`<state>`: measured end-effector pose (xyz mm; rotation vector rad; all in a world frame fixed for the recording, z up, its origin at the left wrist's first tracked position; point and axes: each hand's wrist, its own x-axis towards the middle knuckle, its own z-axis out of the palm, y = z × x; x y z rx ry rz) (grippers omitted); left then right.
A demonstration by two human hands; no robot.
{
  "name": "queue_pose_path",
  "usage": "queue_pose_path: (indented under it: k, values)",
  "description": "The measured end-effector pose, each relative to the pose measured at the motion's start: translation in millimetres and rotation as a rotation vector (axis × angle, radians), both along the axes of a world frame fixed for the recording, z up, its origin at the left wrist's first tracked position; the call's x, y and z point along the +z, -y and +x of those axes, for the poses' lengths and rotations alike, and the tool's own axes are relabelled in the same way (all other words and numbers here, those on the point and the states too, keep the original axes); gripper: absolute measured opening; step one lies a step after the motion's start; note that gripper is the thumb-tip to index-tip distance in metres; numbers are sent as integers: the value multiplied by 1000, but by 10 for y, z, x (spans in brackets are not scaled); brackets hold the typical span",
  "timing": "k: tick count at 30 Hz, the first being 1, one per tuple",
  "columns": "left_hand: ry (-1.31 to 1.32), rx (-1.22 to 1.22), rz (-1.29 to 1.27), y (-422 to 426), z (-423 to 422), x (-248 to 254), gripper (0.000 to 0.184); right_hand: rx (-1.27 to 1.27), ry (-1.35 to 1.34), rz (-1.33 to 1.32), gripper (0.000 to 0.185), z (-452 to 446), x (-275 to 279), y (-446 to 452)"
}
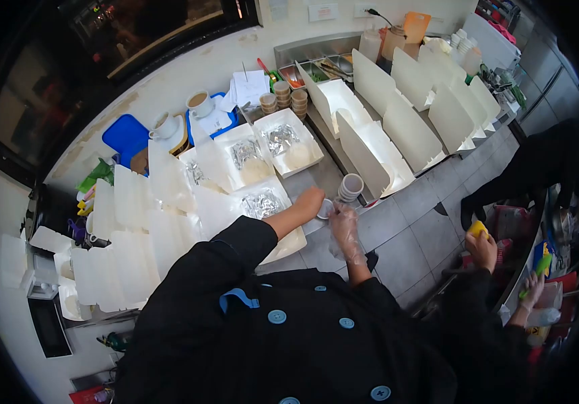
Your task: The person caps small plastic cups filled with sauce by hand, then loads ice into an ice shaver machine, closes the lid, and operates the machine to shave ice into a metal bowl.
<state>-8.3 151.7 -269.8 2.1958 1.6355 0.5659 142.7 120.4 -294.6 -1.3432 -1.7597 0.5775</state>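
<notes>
My left hand (313,200) is bent down at the wrist over the counter's edge, beside a small white cup (324,210). Its fingers are hidden from me. In a clear plastic glove, my right hand (345,225) has its fingers closed at the right side of that cup. Just above it stands a stack of small cups (351,187). Left of my hands are open white takeaway boxes; one box (262,203) lies partly under my left forearm. Crumpled foil and a pale rounded mound of food (256,170) show in the box behind it.
More open boxes (400,135) stand in rows at the right. Brown sauce cups (283,94), a blue tray (235,124) and mugs (199,102) are at the back. At the right, a co-worker's hands hold a yellow item (477,229) and a green-handled item (542,264).
</notes>
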Motion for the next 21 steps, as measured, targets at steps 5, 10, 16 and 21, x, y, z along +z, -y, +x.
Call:
queue_pose_path:
  k: [5,10,16,21]
  values:
    - [117,-33,-124,-140,-124,-175,18,-18,-75,-107,21,-7,-239,-36]
    - [23,3,-157,-284,-88,-394,10,8,188,-71,13,-13,-146,-44]
    - [165,-132,-333,-61,-79,1381,11,228,239,421,33,185,1296,292]
    - [329,-178,-380,296,124,2739,19,111,434,688,36,392,2645,500]
